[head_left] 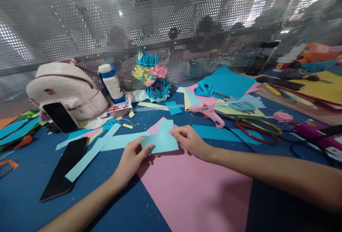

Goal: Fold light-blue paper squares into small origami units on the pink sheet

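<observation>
A light blue paper piece [161, 142] is held up between both hands over a large pink sheet [197, 185]. My left hand [136, 155] pinches its lower left corner, thumb on top. At its right edge, my right hand [188, 140] grips it between thumb and fingers. More light blue paper [167, 125] shows just behind the held piece. Light blue strips [93, 152] lie to the left, one across a black phone [65, 169]. Behind my right hand rests a pink glue gun [207, 112].
A pale backpack [66, 86] with a phone leaning on it and a bottle [110, 82] stand at the back left. Folded paper flowers [157, 89] are stacked at the back centre. Scissors [256, 125] and a purple object [315, 136] lie right.
</observation>
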Demonstrator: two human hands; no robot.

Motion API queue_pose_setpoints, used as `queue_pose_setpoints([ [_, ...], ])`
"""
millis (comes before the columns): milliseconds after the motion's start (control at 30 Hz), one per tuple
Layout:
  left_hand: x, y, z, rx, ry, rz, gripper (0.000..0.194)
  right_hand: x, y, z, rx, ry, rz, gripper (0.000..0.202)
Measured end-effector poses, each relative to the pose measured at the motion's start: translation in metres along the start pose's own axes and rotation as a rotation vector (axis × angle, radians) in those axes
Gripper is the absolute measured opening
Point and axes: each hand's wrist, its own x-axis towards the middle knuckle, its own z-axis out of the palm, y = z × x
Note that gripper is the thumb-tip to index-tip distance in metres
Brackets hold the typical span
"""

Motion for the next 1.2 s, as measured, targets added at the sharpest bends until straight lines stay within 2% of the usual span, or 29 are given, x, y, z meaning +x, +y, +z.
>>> queue_pose_setpoints([
  [133, 0.0024, -0.0002, -0.0032, 0.111, 0.1, 0.029, 0.016, -0.0018, -0.0047, -0.0012, -0.027, -0.152, -0.08, 0.048],
  [300, 0.003, 0.0024, -0.0039, 0.049, 0.125, -0.021, 0.018, -0.0034, -0.0088, -0.0037, -0.085, -0.022, -0.276, 0.032],
  [500, 0.004, -0.003, -0.0026, -0.102, 0.102, -0.032, 0.032, 0.0, -0.0082, -0.0031, -0.061, -0.019, -0.415, 0.024],
  [633, 0.0042, -0.0054, -0.0022, -0.177, 0.136, -0.012, 0.039, 0.0019, -0.0074, -0.0038, -0.074, -0.033, -0.399, 0.03],
  [867, 0.0012, -0.0027, -0.0034, -0.148, 0.14, -0.006, 0.035, 0.0027, -0.0035, -0.0046, -0.149, -0.037, -0.42, 0.038],
  [1033, -0.0008, -0.0021, -0.0053, -0.081, 0.205, 0.097, 0.033, 0.0033, -0.0027, -0.0044, -0.114, -0.024, -0.439, 0.046],
  [1133, -0.001, -0.0016, -0.0067, -0.089, 0.27, 0.141, 0.03, 0.0021, -0.0017, -0.0027, 0.004, -0.073, -0.333, 0.042],
  [1200, -0.0002, -0.0005, -0.0072, -0.149, 0.271, 0.166, 0.022, 0.001, -0.0019, -0.0014, 0.058, -0.082, -0.233, 0.035],
])
